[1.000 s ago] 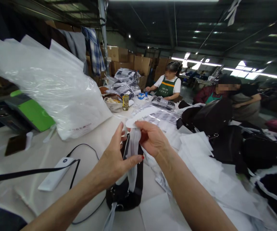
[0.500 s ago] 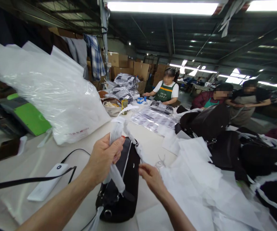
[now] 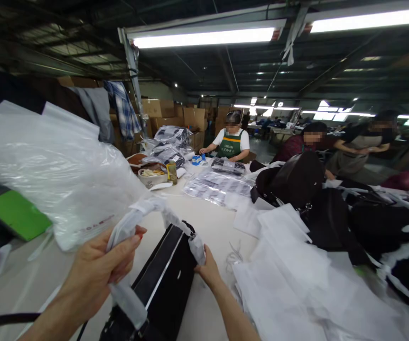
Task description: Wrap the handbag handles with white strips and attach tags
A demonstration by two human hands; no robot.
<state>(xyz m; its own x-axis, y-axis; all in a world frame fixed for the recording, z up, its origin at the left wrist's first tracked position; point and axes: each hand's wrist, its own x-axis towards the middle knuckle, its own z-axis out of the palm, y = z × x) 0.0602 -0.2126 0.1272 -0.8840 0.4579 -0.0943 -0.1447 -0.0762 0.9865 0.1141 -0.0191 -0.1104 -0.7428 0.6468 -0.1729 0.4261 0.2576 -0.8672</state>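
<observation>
Black oblong bag (image 3: 171, 284): on the white counter (image 3: 217, 229), between the hands, long axis slanting near-left to far-right
Left hand (image 3: 96, 267): fingers wrapped around the white-wrapped strap (image 3: 171, 218)
Right hand (image 3: 209, 270): nearer the bag's far end, touching the strap; pinch unclear

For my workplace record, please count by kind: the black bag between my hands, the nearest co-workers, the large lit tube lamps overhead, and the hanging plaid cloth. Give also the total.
Black bag: 1
Nearest co-workers: 3
Large lit tube lamps: 2
Hanging plaid cloth: 1
Total: 7
</observation>
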